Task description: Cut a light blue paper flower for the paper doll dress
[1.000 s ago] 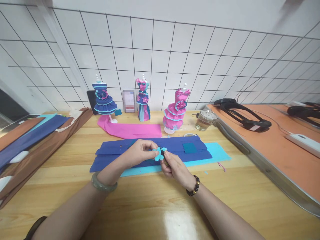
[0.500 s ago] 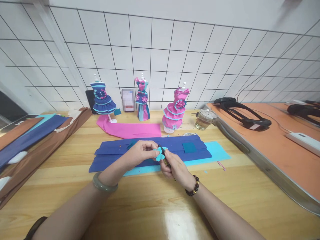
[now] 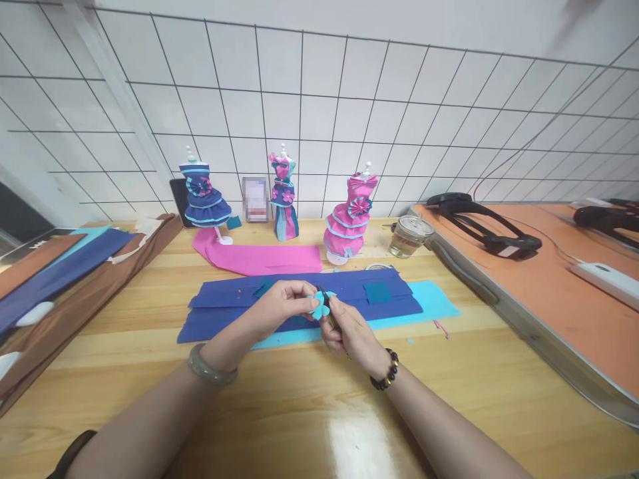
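Both my hands meet over the blue crepe sheet point(image 3: 224, 319). My left hand point(image 3: 277, 306) is closed in a pinch on the edge of a small light-blue paper flower point(image 3: 321, 311) with rounded petals. My right hand point(image 3: 352, 332) wraps around a slim dark tool point(image 3: 326, 298), whose handle looks yellowish. Its dark tip reaches the flower; most of it is hidden by my fingers, so its exact kind is unclear. Beneath the blue sheet, a light-blue sheet point(image 3: 434, 301) sticks out. A dark teal square point(image 3: 378, 293) lies on top, right of my hands.
Behind stand three small dress forms: a blue dress point(image 3: 207, 207), a pink and teal one point(image 3: 286, 206) and a pink one point(image 3: 344, 236). A pink sheet point(image 3: 269, 258), a phone point(image 3: 256, 199) and a glass point(image 3: 410, 237) are nearby. Brown cloth point(image 3: 94, 293) lies left; a black headset point(image 3: 492, 229) right.
The flower has turned slightly between my fingers, and more of its petals show beside the dark tip. My left wrist has shifted a little to the right.
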`<state>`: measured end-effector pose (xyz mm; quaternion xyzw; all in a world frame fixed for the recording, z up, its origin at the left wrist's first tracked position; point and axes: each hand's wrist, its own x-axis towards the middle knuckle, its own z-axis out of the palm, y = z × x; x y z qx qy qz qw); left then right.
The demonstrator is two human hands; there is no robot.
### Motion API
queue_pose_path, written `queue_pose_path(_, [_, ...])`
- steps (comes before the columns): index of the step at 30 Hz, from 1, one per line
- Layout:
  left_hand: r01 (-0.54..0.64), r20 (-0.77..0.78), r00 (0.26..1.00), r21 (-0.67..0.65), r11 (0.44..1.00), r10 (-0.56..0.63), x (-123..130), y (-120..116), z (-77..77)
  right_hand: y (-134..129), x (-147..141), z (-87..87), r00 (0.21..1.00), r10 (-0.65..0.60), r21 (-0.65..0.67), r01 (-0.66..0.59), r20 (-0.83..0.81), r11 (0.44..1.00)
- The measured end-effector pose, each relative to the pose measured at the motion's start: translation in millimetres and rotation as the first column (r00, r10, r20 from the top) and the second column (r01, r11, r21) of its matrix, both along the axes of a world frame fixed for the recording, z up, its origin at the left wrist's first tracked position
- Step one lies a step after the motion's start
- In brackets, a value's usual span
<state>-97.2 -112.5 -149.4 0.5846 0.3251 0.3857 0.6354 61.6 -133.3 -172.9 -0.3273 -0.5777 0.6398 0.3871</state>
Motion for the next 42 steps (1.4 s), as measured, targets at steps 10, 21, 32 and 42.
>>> queue_pose_path(10, [0.021, 0.031, 0.999, -0.038, 0.999, -0.02, -1, 0, 0.1, 0, 1, -1.5, 1.0, 0.003, 0.008, -0.003, 0.001, 1.0])
queue_pose_path(21, [0.031, -0.001, 1.0, -0.022, 0.999, -0.031, -3, 1, 0.4, 0, 1, 0.1, 0.999, 0.001, 0.022, -0.002, 0.034, 1.0])
queue_pose_path(32, [0.1, -0.113, 0.988, -0.014, 0.995, -0.101, -13, 1, 10.3, 2, 4, -1.4, 0.993, 0.117, -0.046, -0.118, -0.03, 0.992])
queue_pose_path(42, [0.13, -0.173, 0.975, -0.049, 0.99, -0.136, -16, 0, 15.6, 2, 5, -0.6, 0.983, 0.184, -0.072, -0.185, -0.016, 0.98])
